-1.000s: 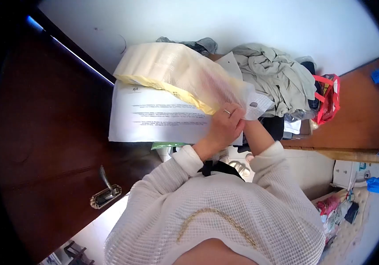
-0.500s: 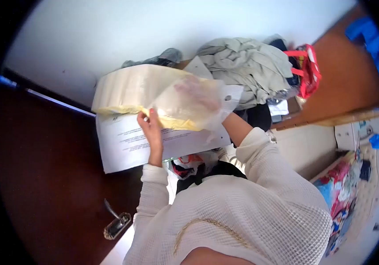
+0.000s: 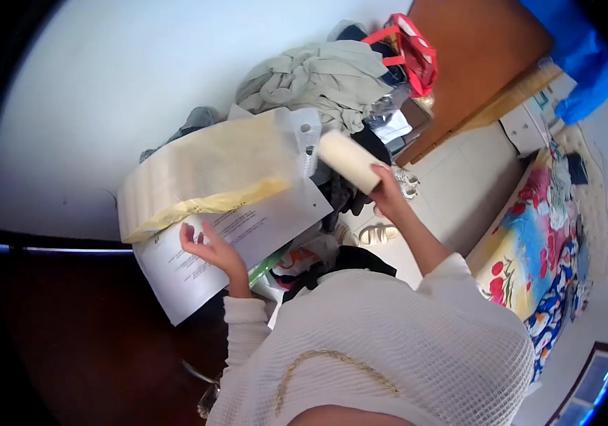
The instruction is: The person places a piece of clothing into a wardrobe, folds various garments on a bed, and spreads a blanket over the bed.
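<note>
– With the right hand?
– Gripping a cream roll by one end, beside the plastic pack; squeeze lightly, against dents.
– With the left hand?
– Loosely open, empty, near the printed sheet.

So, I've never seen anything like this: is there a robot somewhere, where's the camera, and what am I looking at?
There is no machine doing the work here, just a person's two bare hands. Every picture comes from one camera worn on the person's head, looking forward and down. The right hand grips a pale roll. The left hand holds nothing; its fingers are loosely spread in front of a plastic-wrapped pack with a yellow edge. Below the pack in the picture, a printed sheet sticks out. Grey cloth and a red bag are heaped with other things on a brown table.
</note>
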A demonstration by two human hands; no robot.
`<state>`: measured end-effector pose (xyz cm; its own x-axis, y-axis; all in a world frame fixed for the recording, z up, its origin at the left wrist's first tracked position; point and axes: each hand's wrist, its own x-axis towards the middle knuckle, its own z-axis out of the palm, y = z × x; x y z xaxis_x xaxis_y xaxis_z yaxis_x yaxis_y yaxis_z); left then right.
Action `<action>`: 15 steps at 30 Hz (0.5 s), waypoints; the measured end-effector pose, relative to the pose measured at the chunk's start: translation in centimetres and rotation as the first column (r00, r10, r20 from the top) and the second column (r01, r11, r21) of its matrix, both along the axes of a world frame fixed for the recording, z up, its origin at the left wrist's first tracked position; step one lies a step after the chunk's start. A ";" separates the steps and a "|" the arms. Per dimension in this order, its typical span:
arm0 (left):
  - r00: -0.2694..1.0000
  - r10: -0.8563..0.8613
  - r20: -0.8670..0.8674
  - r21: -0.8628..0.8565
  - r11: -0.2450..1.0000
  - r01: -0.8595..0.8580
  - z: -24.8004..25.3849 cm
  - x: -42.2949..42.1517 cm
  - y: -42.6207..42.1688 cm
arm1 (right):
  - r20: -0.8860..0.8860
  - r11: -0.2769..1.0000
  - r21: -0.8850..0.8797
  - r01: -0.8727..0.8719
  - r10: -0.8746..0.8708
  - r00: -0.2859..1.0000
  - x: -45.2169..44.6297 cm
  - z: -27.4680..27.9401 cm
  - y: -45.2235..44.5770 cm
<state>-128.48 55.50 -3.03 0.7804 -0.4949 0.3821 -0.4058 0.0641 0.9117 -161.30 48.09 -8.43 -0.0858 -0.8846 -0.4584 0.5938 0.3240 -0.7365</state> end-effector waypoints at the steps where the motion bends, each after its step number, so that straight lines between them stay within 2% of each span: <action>1: 0.985 -0.046 0.169 0.038 0.998 0.040 0.3 -1.1 0.5 | -0.019 1.000 0.027 -0.001 0.002 1.000 -1.4 2.1 1.9; 2: 0.941 -0.331 0.075 0.098 0.941 0.324 0.3 -2.7 1.0 | 0.012 0.999 0.029 0.042 -0.042 0.999 -2.8 2.1 3.5; 3: 0.814 -0.579 -0.036 0.107 0.808 0.579 0.8 -4.7 1.2 | 0.034 0.999 -0.017 0.050 -0.049 0.998 -3.5 2.5 5.0; 4: 0.628 -0.759 -0.172 0.107 0.619 0.778 1.2 -6.7 1.5 | 0.057 0.996 -0.062 0.056 -0.052 0.997 -3.8 3.3 6.6; 5: 0.394 -0.870 -0.298 0.048 0.398 0.916 1.9 -9.3 1.4 | 0.051 0.997 -0.080 0.025 -0.021 0.998 -3.4 4.0 8.0; 7: 0.203 -0.722 -0.661 -0.164 0.403 0.900 1.9 -14.1 2.2 | 0.100 0.994 -0.110 -0.023 0.034 0.994 -1.3 5.8 11.0; 8: 0.171 -0.655 -0.736 -0.161 0.415 0.896 1.1 -15.1 2.1 | 0.033 0.978 -0.135 -0.160 0.166 0.986 -1.1 4.3 12.0; 10: 0.008 -0.527 -0.850 -0.295 0.489 0.821 1.8 -15.8 1.4 | -0.254 0.853 -0.141 -0.502 0.459 0.851 0.1 6.8 12.0; 12: 0.055 -0.519 -0.853 -0.262 0.517 0.815 2.0 -15.4 1.2 | -0.509 0.785 -0.068 -0.616 0.503 0.698 -1.4 6.6 8.6; 13: 0.167 -0.564 -0.809 -0.172 0.498 0.850 2.1 -15.1 1.6 | -0.488 0.825 -0.182 -0.536 0.398 0.777 -1.9 5.8 6.3; 14: 0.275 -0.603 -0.749 -0.075 0.489 0.869 2.2 -14.9 1.8 | -0.600 0.826 -0.273 -0.494 0.255 0.758 -2.6 5.5 3.5; 15: 0.302 -0.599 -0.742 -0.020 0.469 0.883 2.5 -14.8 2.0 | -0.732 0.830 -0.309 -0.464 0.105 0.674 -2.9 5.7 0.4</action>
